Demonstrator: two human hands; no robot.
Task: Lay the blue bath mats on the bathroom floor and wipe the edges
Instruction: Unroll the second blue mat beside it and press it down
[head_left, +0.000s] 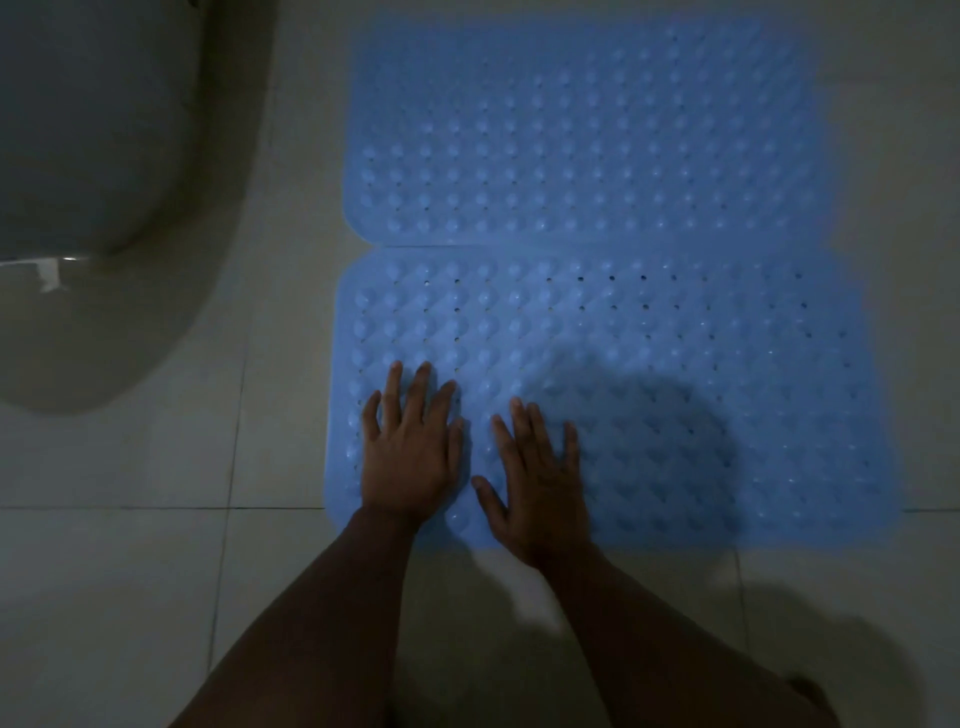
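Home bathroom, dimly lit. Floor (130, 571) of large pale square tiles with thin dark grout lines. Toilet (88, 182) at the left edge, pale rounded bowl and base seen from above, standing on the tiles. Two blue rubber bath mats (597, 156) with rows of raised bumps and small drain holes lie flat on the tiles, edge to edge, just beside the toilet.

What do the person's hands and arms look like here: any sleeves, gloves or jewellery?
Both forearms are bare up to the frame's edge, with no sleeves in view. The left hand and right hand wear no gloves, and no rings, watch or bracelets show in the dim light.
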